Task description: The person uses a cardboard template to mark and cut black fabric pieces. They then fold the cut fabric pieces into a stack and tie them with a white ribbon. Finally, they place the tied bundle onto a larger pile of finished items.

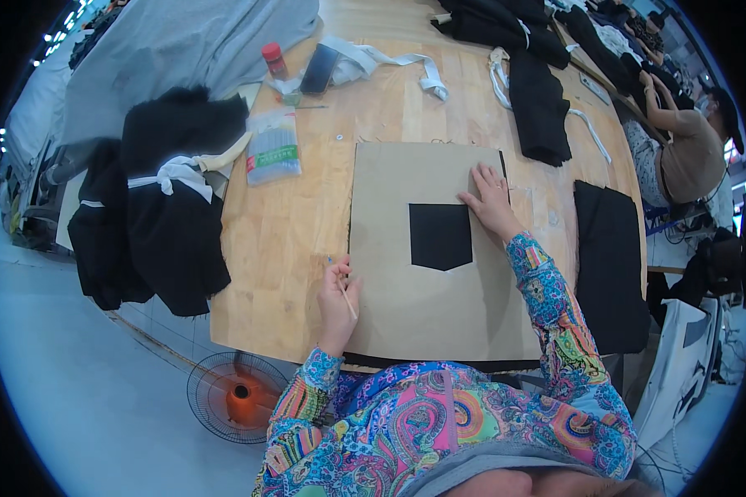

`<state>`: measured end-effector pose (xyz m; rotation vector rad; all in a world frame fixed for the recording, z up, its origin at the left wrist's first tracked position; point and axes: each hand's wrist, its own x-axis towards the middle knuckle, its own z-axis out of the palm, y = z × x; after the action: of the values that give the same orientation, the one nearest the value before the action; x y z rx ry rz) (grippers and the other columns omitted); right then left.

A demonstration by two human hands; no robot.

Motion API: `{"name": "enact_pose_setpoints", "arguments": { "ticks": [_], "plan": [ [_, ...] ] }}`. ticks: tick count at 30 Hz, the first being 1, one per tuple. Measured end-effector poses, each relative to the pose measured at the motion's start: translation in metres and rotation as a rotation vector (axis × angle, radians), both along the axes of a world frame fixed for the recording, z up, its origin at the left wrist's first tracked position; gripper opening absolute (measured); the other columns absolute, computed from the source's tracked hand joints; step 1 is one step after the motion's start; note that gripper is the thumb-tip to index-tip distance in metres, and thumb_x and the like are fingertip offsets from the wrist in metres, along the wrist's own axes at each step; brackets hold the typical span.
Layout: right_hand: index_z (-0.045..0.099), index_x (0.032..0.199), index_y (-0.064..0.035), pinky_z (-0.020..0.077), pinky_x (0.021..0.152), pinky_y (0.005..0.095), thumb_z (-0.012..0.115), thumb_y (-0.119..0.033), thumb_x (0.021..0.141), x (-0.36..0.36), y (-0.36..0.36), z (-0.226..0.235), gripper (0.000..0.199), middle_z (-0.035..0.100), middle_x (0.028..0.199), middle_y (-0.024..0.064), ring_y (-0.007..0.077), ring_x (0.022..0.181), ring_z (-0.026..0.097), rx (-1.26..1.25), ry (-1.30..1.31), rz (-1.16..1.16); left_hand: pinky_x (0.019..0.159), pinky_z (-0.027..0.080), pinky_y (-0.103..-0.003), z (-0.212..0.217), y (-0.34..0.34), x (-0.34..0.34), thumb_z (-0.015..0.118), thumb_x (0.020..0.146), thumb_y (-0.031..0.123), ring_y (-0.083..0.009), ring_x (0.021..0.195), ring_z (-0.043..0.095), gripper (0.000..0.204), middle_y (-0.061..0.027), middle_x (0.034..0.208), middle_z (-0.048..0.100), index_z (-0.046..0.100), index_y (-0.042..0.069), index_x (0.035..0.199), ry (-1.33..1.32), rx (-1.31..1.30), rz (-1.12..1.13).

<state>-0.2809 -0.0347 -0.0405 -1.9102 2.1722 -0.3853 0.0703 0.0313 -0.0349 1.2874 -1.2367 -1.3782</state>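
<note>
A large beige card template (389,315) lies on black fabric, whose dark edge shows along its sides and bottom. Through its pocket-shaped cutout, pointed at the bottom, the black fabric (441,236) is visible. My right hand (493,201) rests on the template's upper right, fingers stretched out, thumb near the cutout's corner. Beside the template's left edge, my left hand (337,302) is closed around a thin pale pencil-like stick (350,303); its exact kind is too small to tell.
Folded black fabric (609,265) lies right, more black pieces (539,108) farther back. Tied black bundles (174,215) hang at the left edge. A plastic packet (273,147), red-capped jar (273,60) and phone (319,69) sit far left. A fan (239,398) stands below; a person (695,153) sits right.
</note>
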Motion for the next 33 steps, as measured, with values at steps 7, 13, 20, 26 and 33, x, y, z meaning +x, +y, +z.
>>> {"name": "enact_pose_setpoints", "arguments": {
  "ticks": [7,13,20,26,33],
  "plan": [
    [0.039,0.138,-0.0033,0.013,0.11,0.0548,0.058,-0.043,0.087,0.0,0.002,0.002,0.067,0.029,0.147,0.0189,0.0342,0.14,0.019,-0.007,0.008,-0.002,0.07,0.045,-0.02,0.0,0.001,-0.002,0.06,0.082,-0.005,-0.0041,0.074,0.049,0.023,-0.016,0.129,0.051,0.046,0.005,0.097,0.034,0.008,0.036],
    [0.038,0.138,-0.0033,0.0133,0.11,0.0546,0.057,-0.044,0.088,0.0,0.0,0.004,0.067,0.028,0.148,0.0187,0.034,0.14,0.018,0.005,0.007,-0.001,0.07,0.046,-0.02,0.0,0.001,-0.001,0.06,0.082,-0.006,-0.0044,0.074,0.05,0.023,-0.0156,0.128,0.051,0.046,0.005,0.097,0.009,0.004,0.034],
    [0.038,0.138,-0.0035,0.0137,0.11,0.0549,0.056,-0.041,0.089,0.003,0.002,0.007,0.065,0.028,0.148,0.0186,0.0344,0.14,0.019,-0.001,0.022,0.013,0.07,0.047,-0.02,-0.009,0.0,-0.001,0.059,0.082,-0.008,-0.0052,0.076,0.053,0.023,-0.016,0.128,0.051,0.046,0.004,0.096,0.043,-0.012,0.033],
    [0.039,0.139,-0.0068,0.0137,0.11,0.056,0.055,-0.039,0.09,0.024,0.002,0.006,0.06,0.029,0.149,0.0155,0.0334,0.14,0.019,-0.067,0.04,0.154,0.069,0.047,-0.02,-0.005,-0.002,0.0,0.059,0.082,-0.008,-0.0049,0.075,0.054,0.023,-0.016,0.128,0.051,0.045,0.004,0.096,0.04,-0.003,0.021],
    [0.039,0.14,-0.013,0.012,0.108,0.0596,0.049,-0.038,0.093,0.035,0.001,-0.01,0.054,0.032,0.149,0.0094,0.0292,0.139,0.024,-0.058,0.177,0.176,0.064,0.047,-0.022,0.015,0.011,0.01,0.064,0.082,-0.002,-0.0073,0.071,0.055,0.024,-0.0125,0.112,0.059,0.047,0.004,0.097,0.004,0.122,0.037]
  ]
}}
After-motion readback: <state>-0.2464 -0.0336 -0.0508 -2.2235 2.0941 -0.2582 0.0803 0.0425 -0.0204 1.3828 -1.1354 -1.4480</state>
